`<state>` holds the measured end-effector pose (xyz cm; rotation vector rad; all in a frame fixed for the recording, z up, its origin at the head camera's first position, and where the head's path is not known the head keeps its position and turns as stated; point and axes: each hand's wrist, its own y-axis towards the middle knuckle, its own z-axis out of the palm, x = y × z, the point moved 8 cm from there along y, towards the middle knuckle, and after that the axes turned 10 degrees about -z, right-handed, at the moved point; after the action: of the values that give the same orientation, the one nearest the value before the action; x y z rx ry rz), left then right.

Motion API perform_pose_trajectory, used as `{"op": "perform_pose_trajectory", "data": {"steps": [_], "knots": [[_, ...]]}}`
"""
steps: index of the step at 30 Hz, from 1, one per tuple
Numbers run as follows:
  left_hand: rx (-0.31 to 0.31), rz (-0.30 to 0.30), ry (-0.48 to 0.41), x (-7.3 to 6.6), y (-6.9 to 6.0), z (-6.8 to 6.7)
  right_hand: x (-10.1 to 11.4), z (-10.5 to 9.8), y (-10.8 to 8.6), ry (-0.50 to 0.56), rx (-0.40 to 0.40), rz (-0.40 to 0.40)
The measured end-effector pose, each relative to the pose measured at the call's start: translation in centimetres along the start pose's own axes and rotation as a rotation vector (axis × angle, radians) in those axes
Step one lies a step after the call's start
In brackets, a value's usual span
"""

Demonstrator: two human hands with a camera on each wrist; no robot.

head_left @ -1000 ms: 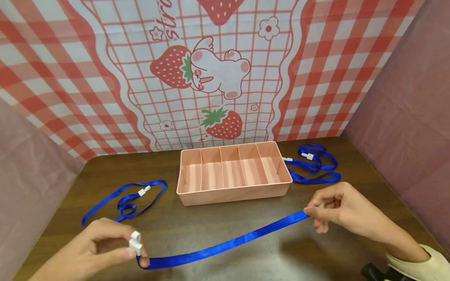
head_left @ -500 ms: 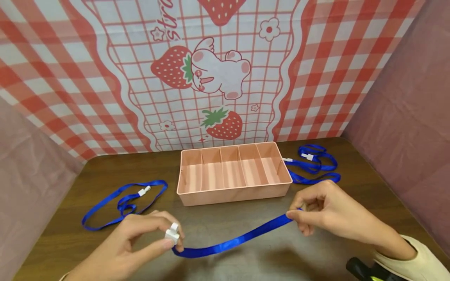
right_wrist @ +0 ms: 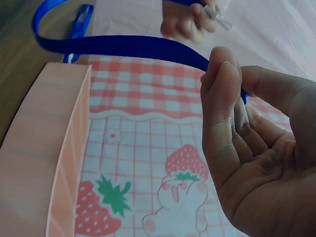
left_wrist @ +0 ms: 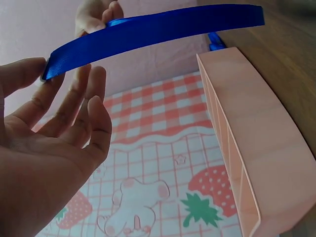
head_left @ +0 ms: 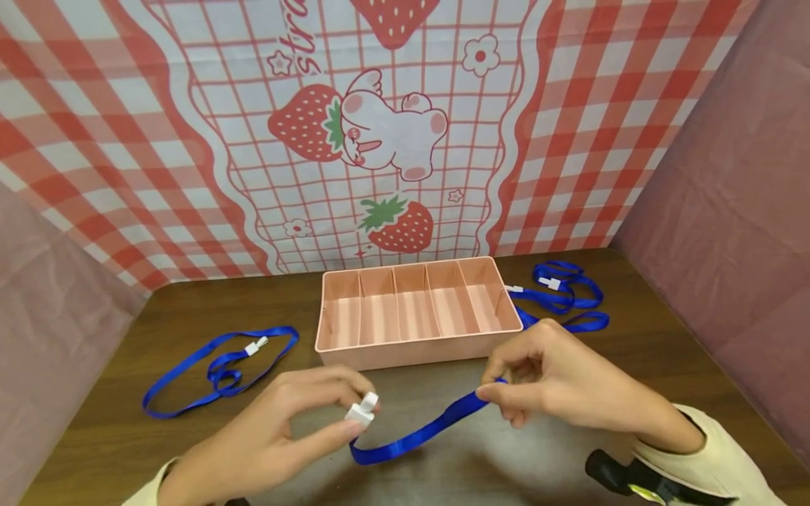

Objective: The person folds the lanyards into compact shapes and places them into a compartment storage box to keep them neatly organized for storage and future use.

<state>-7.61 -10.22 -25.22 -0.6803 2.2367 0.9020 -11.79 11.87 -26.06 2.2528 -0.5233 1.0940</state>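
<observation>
A blue lanyard point(head_left: 405, 444) hangs in a sagging curve between both hands, above the table. My left hand point(head_left: 272, 429) pinches its white plastic clip point(head_left: 362, 411) between thumb and fingers. At the other end my right hand point(head_left: 547, 383) pinches the blue strap between thumb and forefinger. The left wrist view shows the wide strap point(left_wrist: 148, 37) running from the left fingertips, the right hand point(left_wrist: 96, 15) behind it. In the right wrist view the strap point(right_wrist: 123, 46) bows out from the right fingertips, and the clip point(right_wrist: 217, 17) shows at the left hand.
A pink tray point(head_left: 420, 349) with several compartments stands at the back middle of the wooden table point(head_left: 190, 302). Another blue lanyard point(head_left: 183, 358) lies looped at left. More blue lanyards point(head_left: 557, 299) lie right of the tray. A strawberry-print cloth point(head_left: 392, 126) hangs behind.
Both hands have come closer together: the left moved right and slightly up, the right moved left. The strap between them now sags in a deeper curve. Both grips stay the same.
</observation>
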Motion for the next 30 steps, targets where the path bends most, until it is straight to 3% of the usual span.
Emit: {"op": "perform_pose_trajectory", "data": {"steps": [7,12,16,21,26,30], "knots": [[0.043,0.010,-0.008,0.0,2.3,1.0,1.7,1.2,2.3,0.003,0.046,-0.039],[0.098,-0.014,-0.044,0.1,3.5,2.1,2.5,2.3,3.7,0.040,0.083,-0.053],[0.127,0.019,-0.067,-0.1,4.4,3.0,2.6,2.5,4.1,0.055,0.086,-0.067],[0.116,0.075,-0.102,-0.2,4.8,3.6,2.3,2.3,4.0,0.071,0.049,-0.099],[0.083,0.046,-0.125,0.3,4.8,3.8,1.6,2.1,3.8,0.101,0.002,-0.094],[0.042,0.023,-0.072,0.9,4.8,3.7,1.2,2.0,3.9,0.109,-0.015,-0.091]]}}
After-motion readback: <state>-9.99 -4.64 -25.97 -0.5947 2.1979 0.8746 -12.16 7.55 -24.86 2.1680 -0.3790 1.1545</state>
